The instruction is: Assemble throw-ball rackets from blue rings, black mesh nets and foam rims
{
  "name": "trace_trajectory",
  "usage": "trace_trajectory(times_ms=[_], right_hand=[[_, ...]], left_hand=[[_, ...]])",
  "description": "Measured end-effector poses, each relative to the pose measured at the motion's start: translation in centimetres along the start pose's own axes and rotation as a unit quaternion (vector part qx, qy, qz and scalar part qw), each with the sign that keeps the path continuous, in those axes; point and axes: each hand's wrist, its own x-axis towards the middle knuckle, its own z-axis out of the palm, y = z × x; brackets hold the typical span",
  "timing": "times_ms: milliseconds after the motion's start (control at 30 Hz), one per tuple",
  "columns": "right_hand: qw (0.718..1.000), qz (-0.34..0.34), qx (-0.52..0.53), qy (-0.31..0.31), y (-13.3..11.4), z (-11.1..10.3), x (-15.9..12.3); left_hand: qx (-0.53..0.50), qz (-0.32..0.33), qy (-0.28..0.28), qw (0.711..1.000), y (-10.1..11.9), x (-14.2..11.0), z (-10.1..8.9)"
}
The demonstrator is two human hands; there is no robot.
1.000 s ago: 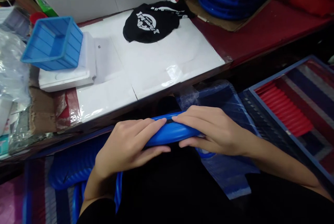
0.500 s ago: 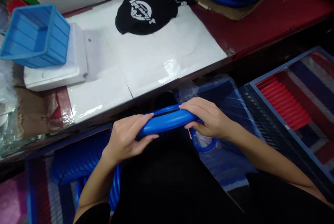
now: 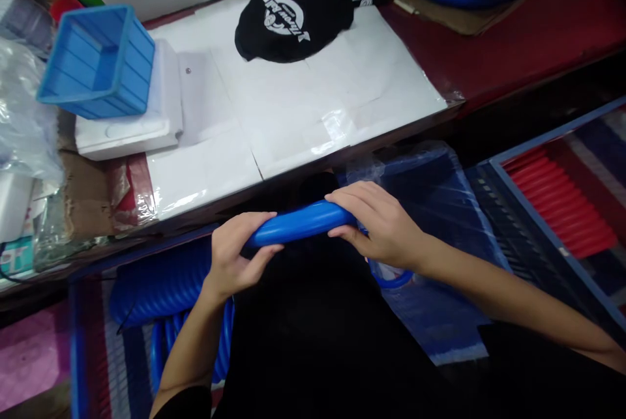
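Observation:
Both of my hands grip one blue plastic ring [image 3: 298, 223] held edge-on above my lap. My left hand [image 3: 237, 256] wraps its left part, thumb beneath and fingers over the top. My right hand [image 3: 376, 223] closes on its right part. The ring curves down past my right hand and shows again below the wrist. A clear plastic bag [image 3: 430, 223] lies under my right forearm. A stack of blue rings [image 3: 161, 288] sits below my left arm.
A white-covered bench [image 3: 293, 113] runs in front of me, with a black printed cloth [image 3: 293, 21], a blue plastic basket [image 3: 98, 60] on a white foam block [image 3: 132, 132] and crumpled clear plastic [image 3: 24, 119] at left. Red rings [image 3: 567, 204] fill a blue crate at right.
My hands have slid apart along the blue ring and turned it, so the dark slot along its top no longer shows. The view has shifted a little.

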Motion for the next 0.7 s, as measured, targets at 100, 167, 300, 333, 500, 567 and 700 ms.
trace_trajectory(times_ms=[100, 167, 300, 333, 500, 567, 700], right_hand=[[0.996, -0.012, 0.064, -0.057, 1.5, -1.5, -0.3], [0.993, 0.027, 0.096, -0.069, 2.8, -2.0, -0.9], [0.992, 0.05, 0.116, -0.028, 3.8, -1.0, -1.5], [0.992, 0.035, 0.119, -0.023, 3.6, -0.4, -1.4], [0.993, -0.053, 0.108, -0.011, 1.4, 1.5, 0.0], [0.996, -0.042, 0.083, 0.003, 0.8, 1.7, 0.3], [0.999, 0.023, 0.033, 0.035, -0.3, 2.7, 0.4]], left_hand=[[-0.081, 0.02, -0.001, 0.996, -2.3, -1.5, -2.1], [-0.164, 0.026, 0.064, 0.984, -4.1, -2.9, -3.0], [-0.227, -0.053, 0.06, 0.971, -5.7, -4.4, -3.9], [-0.208, -0.075, 0.02, 0.975, -5.4, -4.3, -4.1], [-0.037, -0.05, -0.103, 0.993, -1.9, -2.2, -4.3], [0.03, -0.035, -0.06, 0.997, -1.0, -1.7, -3.8], [0.097, -0.067, 0.034, 0.992, -0.8, -2.1, -2.0]])
